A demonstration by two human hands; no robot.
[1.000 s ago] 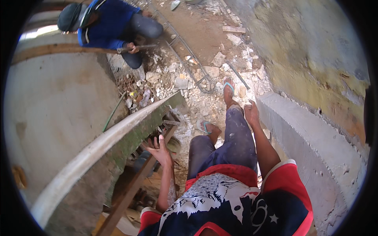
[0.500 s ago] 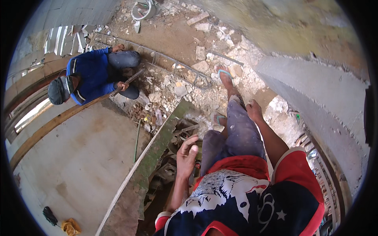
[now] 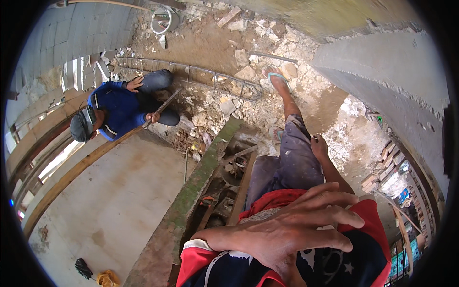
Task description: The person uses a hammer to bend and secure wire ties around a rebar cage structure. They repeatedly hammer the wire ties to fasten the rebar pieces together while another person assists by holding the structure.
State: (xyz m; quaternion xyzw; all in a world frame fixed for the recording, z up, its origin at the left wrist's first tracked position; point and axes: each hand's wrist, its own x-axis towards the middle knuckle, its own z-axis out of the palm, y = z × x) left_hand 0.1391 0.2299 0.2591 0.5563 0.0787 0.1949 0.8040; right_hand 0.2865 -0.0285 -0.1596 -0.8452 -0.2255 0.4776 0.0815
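My left hand (image 3: 311, 220) is raised across my chest, close to the view, fingers spread and holding nothing. Low beside my right thigh hangs my right hand (image 3: 319, 144). Its fingers look curled, and whatever may be inside them is hidden. Nearest to that hand is the knee of my paint-spotted trousers (image 3: 299, 153). A long mossy slab edge (image 3: 191, 191) runs along my left side, with a debris-filled gap (image 3: 224, 191) between it and my legs.
A person in blue (image 3: 117, 107) crouches at left, one hand on a long bar (image 3: 165, 106). A wire rebar frame (image 3: 191, 71) lies over rubble (image 3: 224, 105). A bucket (image 3: 165, 21) stands at the back. A grey wall (image 3: 382, 71) rises at right; a concrete slab (image 3: 110, 191) spreads at left.
My left hand has risen from beside the slab edge to across my chest. My right hand stays low by my leg. The crouching person's farther hand has opened out on the knee.
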